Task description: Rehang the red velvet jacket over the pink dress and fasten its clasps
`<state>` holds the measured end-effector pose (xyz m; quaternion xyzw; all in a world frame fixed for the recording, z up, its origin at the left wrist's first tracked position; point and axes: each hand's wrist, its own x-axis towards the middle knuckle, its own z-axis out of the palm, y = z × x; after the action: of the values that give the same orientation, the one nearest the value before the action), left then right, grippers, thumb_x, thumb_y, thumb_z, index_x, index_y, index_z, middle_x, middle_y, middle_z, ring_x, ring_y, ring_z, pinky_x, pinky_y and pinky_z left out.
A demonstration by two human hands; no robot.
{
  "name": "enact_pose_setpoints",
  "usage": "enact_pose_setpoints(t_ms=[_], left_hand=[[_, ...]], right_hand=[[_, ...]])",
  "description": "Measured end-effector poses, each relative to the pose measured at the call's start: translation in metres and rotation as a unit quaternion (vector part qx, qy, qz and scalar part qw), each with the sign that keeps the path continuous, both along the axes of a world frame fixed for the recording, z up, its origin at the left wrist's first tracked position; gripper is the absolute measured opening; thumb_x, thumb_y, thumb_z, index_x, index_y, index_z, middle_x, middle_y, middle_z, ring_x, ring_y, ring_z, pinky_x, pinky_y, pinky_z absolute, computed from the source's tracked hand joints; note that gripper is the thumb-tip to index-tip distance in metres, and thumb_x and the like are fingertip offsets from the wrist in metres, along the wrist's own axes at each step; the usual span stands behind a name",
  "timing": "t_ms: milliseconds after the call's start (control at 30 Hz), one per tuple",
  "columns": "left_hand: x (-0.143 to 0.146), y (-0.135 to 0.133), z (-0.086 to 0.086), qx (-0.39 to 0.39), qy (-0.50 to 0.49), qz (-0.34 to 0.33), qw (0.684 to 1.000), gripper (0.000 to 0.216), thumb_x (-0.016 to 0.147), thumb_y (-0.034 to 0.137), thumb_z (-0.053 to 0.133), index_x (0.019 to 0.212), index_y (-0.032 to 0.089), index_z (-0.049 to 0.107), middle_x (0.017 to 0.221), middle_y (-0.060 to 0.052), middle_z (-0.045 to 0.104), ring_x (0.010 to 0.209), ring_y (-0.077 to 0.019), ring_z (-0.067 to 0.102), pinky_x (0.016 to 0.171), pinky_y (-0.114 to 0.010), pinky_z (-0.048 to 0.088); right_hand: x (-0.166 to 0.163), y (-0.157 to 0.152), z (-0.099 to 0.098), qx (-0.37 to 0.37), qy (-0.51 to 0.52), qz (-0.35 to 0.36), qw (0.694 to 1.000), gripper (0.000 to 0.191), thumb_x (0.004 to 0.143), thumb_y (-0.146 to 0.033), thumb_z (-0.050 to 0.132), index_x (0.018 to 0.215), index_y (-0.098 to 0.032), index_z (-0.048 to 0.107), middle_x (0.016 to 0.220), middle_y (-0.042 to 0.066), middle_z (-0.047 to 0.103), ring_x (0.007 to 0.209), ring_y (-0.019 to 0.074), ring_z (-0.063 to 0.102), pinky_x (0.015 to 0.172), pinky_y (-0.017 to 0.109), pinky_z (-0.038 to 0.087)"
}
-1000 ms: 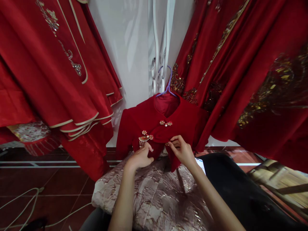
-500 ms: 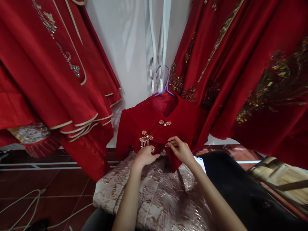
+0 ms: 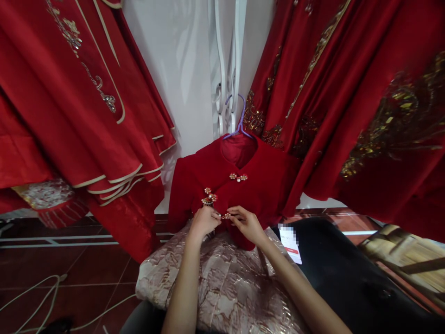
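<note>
A red jacket (image 3: 264, 195) hangs on a purple hanger (image 3: 239, 127). Its upper front is joined by a jewelled flower clasp (image 3: 238, 177), and a beaded tassel brooch (image 3: 209, 197) sits on the left chest, partly covered below by my hand. My left hand (image 3: 203, 221) is closed at the left front edge of the jacket, its fingertips against the cloth; what exactly lies between them is hidden. My right hand (image 3: 248, 226) pinches a small jewelled lower clasp (image 3: 225, 216) on the opposite edge. The two sets of fingertips are almost touching.
Pinkish patterned fabric (image 3: 222, 287) lies under my forearms. Red gowns hang at left (image 3: 114, 139) and right (image 3: 327, 139). A phone with a lit screen (image 3: 291, 248) rests on a black surface (image 3: 333, 269) at right. A pale cable (image 3: 52, 297) runs over the tiled floor.
My right hand has moved left with the lower clasp, bringing the jacket's right front edge to the left one. My left hand has shifted slightly up and closed. More of the phone shows.
</note>
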<state>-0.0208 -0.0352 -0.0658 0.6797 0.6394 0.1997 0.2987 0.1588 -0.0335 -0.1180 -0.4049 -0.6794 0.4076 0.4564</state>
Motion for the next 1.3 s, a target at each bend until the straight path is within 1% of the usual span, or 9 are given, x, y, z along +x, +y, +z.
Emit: enact_pose_setpoints(t_ms=[133, 267, 567, 800, 967, 1067, 1167, 1233, 1300], left_hand=[[0.004, -0.003, 0.007, 0.003, 0.013, -0.004, 1.000, 0.011, 0.071, 0.024, 0.069, 0.079, 0.017, 0.074, 0.089, -0.006, 0.076, 0.089, -0.0201, 0.070, 0.069, -0.022, 0.046], [0.007, -0.005, 0.011, 0.014, 0.048, 0.008, 0.999, 0.021, 0.075, 0.036, 0.067, 0.077, 0.017, 0.075, 0.085, -0.008, 0.076, 0.087, -0.0225, 0.070, 0.066, -0.024, 0.043], [0.009, -0.002, 0.007, 0.026, 0.103, 0.021, 0.994, 0.017, 0.077, 0.028, 0.064, 0.077, 0.014, 0.075, 0.086, -0.011, 0.075, 0.085, -0.0217, 0.069, 0.063, -0.023, 0.041], [-0.004, 0.003, 0.000, 0.009, 0.051, 0.029, 0.998, 0.010, 0.074, 0.020, 0.065, 0.077, 0.019, 0.075, 0.075, -0.006, 0.075, 0.083, -0.0191, 0.071, 0.067, -0.022, 0.046], [-0.016, -0.003, 0.004, -0.002, -0.054, 0.015, 0.998, 0.018, 0.077, 0.014, 0.059, 0.089, 0.018, 0.072, 0.082, -0.004, 0.076, 0.074, -0.0144, 0.071, 0.065, -0.020, 0.048], [-0.022, -0.011, 0.016, 0.029, -0.046, 0.021, 0.998, 0.018, 0.073, 0.012, 0.061, 0.086, 0.020, 0.071, 0.082, -0.002, 0.076, 0.076, -0.0145, 0.070, 0.068, -0.020, 0.047], [-0.024, -0.015, 0.021, 0.058, -0.019, -0.018, 0.998, 0.013, 0.074, 0.015, 0.064, 0.083, 0.021, 0.071, 0.084, -0.001, 0.076, 0.079, -0.0149, 0.069, 0.068, -0.021, 0.046], [-0.021, -0.013, 0.019, 0.068, 0.025, -0.040, 0.997, 0.010, 0.074, 0.018, 0.067, 0.082, 0.022, 0.070, 0.086, -0.002, 0.075, 0.081, -0.0163, 0.069, 0.069, -0.022, 0.045], [-0.015, -0.009, 0.013, 0.076, 0.083, -0.033, 0.993, 0.008, 0.073, 0.023, 0.070, 0.081, 0.022, 0.070, 0.087, -0.004, 0.075, 0.084, -0.0185, 0.069, 0.072, -0.024, 0.045]], right_hand=[[-0.007, -0.002, -0.002, 0.008, 0.028, -0.019, 0.999, 0.023, 0.086, -0.035, 0.058, 0.103, -0.020, 0.064, 0.103, 0.006, 0.071, 0.088, 0.0170, 0.070, 0.077, 0.030, 0.057], [-0.013, -0.005, -0.002, 0.008, 0.031, -0.042, 0.999, 0.022, 0.086, -0.036, 0.059, 0.101, -0.021, 0.065, 0.100, 0.006, 0.073, 0.083, 0.0177, 0.071, 0.072, 0.031, 0.059], [-0.021, -0.011, -0.010, 0.045, 0.011, -0.097, 0.994, 0.019, 0.087, -0.036, 0.057, 0.099, -0.024, 0.065, 0.095, 0.003, 0.074, 0.088, 0.0191, 0.071, 0.078, 0.033, 0.060], [-0.026, -0.015, -0.009, 0.054, 0.002, -0.103, 0.993, 0.018, 0.088, -0.036, 0.055, 0.098, -0.024, 0.065, 0.096, 0.002, 0.073, 0.086, 0.0181, 0.071, 0.078, 0.033, 0.060], [-0.011, -0.011, 0.013, 0.049, -0.053, -0.078, 0.994, 0.020, 0.087, -0.033, 0.054, 0.098, -0.023, 0.067, 0.096, 0.004, 0.072, 0.076, 0.0175, 0.071, 0.067, 0.030, 0.059], [0.005, -0.014, 0.041, 0.055, -0.063, -0.121, 0.989, 0.019, 0.086, -0.033, 0.054, 0.094, -0.022, 0.068, 0.088, 0.004, 0.072, 0.071, 0.0173, 0.070, 0.063, 0.028, 0.057], [0.014, -0.019, 0.060, 0.043, -0.045, -0.135, 0.989, 0.018, 0.086, -0.033, 0.055, 0.093, -0.021, 0.066, 0.084, 0.004, 0.072, 0.071, 0.0170, 0.069, 0.062, 0.027, 0.056], [0.014, -0.018, 0.059, 0.029, -0.056, -0.120, 0.991, 0.016, 0.085, -0.032, 0.055, 0.092, -0.021, 0.065, 0.084, 0.004, 0.071, 0.072, 0.0169, 0.069, 0.065, 0.028, 0.057], [0.009, -0.014, 0.045, 0.018, -0.078, -0.100, 0.992, 0.017, 0.081, -0.030, 0.059, 0.096, -0.021, 0.063, 0.086, 0.005, 0.071, 0.078, 0.0178, 0.069, 0.070, 0.031, 0.057]])
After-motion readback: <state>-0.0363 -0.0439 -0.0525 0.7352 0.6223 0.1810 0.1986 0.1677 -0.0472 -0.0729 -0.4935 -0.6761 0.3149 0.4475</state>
